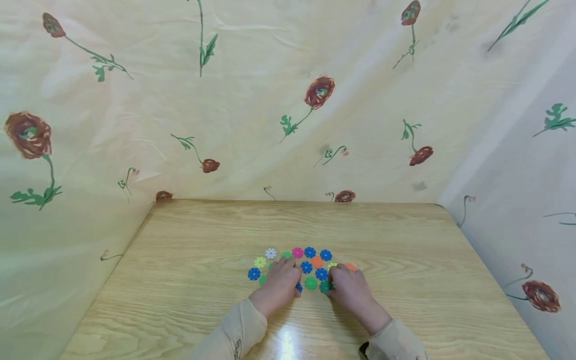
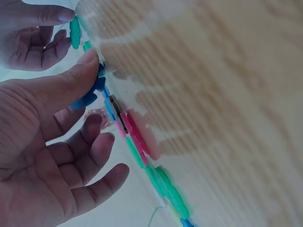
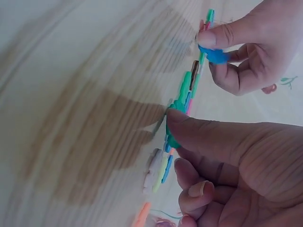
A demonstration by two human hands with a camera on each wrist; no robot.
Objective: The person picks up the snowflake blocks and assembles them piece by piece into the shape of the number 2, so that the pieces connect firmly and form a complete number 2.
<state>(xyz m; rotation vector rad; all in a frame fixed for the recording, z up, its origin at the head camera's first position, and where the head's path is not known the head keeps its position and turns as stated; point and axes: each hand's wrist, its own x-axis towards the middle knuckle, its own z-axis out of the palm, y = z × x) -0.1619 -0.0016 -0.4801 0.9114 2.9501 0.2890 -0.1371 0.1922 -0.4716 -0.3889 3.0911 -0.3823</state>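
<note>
Notched plastic discs lie flat in a loose cluster on the wooden table. My left hand (image 1: 281,279) is over the cluster's left part and pinches a blue disc (image 2: 87,98) between thumb and fingers, its other fingers loosely bent. At the near right side, my right hand (image 1: 353,287) pinches a dark green disc (image 3: 173,132), tilted up on edge. Between the hands lie a light green disc (image 1: 310,283) and a blue disc (image 1: 321,273). Several discs are partly hidden under the left hand.
Toward the back of the cluster lie a white disc (image 1: 270,253), a pink disc (image 1: 297,252) and another blue disc (image 1: 326,255). An orange disc (image 1: 350,267) sits beyond the right hand. Flower-printed cloth (image 1: 252,110) walls the wooden table (image 1: 202,235) at the back and sides.
</note>
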